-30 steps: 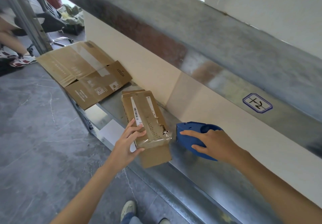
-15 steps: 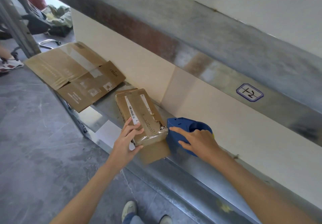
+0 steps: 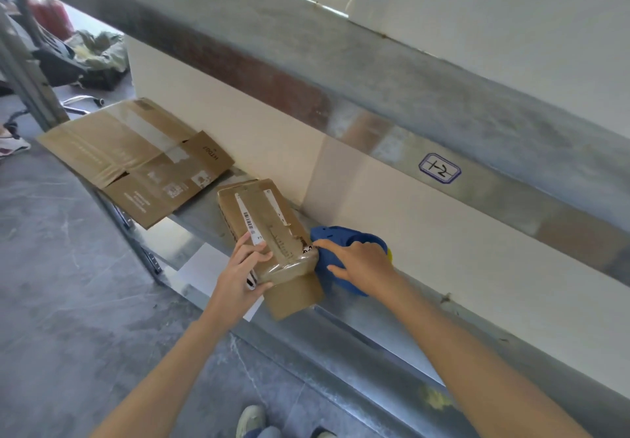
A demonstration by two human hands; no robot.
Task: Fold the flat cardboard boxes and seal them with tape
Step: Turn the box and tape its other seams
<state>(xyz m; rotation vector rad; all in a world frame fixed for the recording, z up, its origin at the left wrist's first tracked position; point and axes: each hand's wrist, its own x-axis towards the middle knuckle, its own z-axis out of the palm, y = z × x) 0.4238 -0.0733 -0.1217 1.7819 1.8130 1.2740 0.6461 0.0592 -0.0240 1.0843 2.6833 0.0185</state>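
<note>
A small folded cardboard box (image 3: pixel 264 222) lies on the metal shelf (image 3: pixel 341 314), with clear tape and a barcode label along its top and one flap hanging over the front edge. My left hand (image 3: pixel 243 275) holds its near left corner, fingers on top and thumb on the side. My right hand (image 3: pixel 358 263) grips a blue tape dispenser (image 3: pixel 341 238) pressed against the box's near right end. Two flat cardboard boxes (image 3: pixel 136 161) lie stacked on the shelf to the left.
An upper metal shelf beam (image 3: pixel 375 103) with a label marked 1-2 (image 3: pixel 439 168) runs overhead. A shelf upright (image 3: pixel 24 72) stands at the left, with a chair and a bag behind it. My shoes (image 3: pixel 250 420) stand on grey marble floor.
My right hand has brought the tape dispenser left, from apart from the box to against its end. My left hand has kept its hold.
</note>
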